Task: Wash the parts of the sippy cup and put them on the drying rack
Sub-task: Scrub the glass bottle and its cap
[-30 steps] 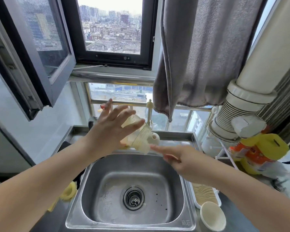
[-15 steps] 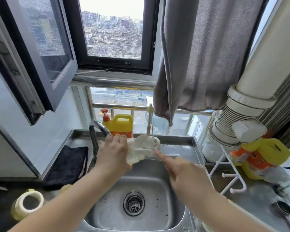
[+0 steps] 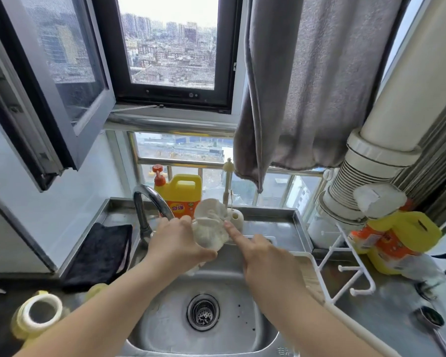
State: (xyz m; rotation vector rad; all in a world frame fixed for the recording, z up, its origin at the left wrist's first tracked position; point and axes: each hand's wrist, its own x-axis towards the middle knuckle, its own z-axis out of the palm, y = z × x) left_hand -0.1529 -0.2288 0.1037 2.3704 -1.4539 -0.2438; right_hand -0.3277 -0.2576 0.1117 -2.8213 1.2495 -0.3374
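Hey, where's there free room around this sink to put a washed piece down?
Free: the steel ledge behind the sink, between brush holder and white rack. Crowded: the faucet corner with the yellow detergent jug, and the left counter with the black cloth.

The sippy cup body (image 3: 211, 225) is a pale, milky, see-through white. Behind the shiny silver tap (image 3: 150, 202) stands a bright yellow detergent jug (image 3: 182, 193) with an orange label and a red pump top. The sink (image 3: 165, 328) is dull brushed steel with dark specks near the drain. A black cloth (image 3: 101, 253) lies on the grey desk (image 3: 386, 315). The curtain (image 3: 307, 86) is plain grey, the drying rack (image 3: 345, 258) white, and the cup ring (image 3: 40, 314) cream over pale yellow.
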